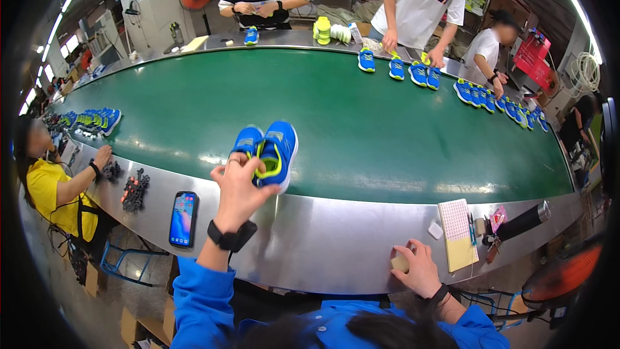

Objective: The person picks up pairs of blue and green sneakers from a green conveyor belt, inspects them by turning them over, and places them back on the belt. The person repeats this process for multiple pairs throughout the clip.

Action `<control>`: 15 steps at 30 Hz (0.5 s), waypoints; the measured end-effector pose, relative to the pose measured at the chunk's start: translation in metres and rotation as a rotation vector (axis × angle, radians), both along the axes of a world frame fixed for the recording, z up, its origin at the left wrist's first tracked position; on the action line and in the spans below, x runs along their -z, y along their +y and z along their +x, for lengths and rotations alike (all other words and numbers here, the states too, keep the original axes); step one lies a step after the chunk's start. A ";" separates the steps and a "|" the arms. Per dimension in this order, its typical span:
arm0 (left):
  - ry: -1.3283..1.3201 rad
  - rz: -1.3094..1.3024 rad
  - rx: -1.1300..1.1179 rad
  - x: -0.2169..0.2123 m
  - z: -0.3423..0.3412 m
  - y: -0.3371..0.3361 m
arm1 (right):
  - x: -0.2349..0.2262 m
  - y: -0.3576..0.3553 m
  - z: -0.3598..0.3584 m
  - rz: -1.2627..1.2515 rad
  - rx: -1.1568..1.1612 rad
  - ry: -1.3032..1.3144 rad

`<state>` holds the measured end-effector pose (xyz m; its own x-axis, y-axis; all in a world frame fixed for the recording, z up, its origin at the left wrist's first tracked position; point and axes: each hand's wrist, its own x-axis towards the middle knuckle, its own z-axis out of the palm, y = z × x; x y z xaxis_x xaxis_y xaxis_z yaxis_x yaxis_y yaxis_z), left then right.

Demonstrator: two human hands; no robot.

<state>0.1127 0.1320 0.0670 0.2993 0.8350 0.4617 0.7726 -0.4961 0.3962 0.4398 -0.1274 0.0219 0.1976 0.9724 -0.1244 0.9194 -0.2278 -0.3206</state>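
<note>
A pair of blue sneakers point(283, 141) with lime-green linings and white soles stands at the near edge of the green belt, toes pointing away from me. My left hand point(240, 184) is closed on the pair at the heel openings, with its fingers partly hidden against the shoes. Over the metal edge at the lower right, my right hand point(420, 266) curls around a small cream-coloured block point(400, 263). A black band circles each of my wrists.
A phone point(184, 219) lies left of my arm, near dark clustered parts point(135, 191). On the right sit a notepad point(458, 236), a small white case point(435, 230) and a black tube point(524, 220). Co-workers handle more blue sneakers point(418, 74) across the green belt point(361, 136); another person sits left.
</note>
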 end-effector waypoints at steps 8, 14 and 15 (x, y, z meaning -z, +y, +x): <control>-0.003 -0.349 -0.151 0.095 -0.002 0.054 | 0.027 0.008 0.047 0.239 0.012 -0.002; -0.096 -0.321 -0.069 0.153 0.004 0.016 | 0.012 0.022 0.054 0.066 -0.151 -0.091; -0.104 -0.291 -0.072 0.160 0.005 0.014 | 0.005 0.028 0.047 0.035 -0.158 -0.133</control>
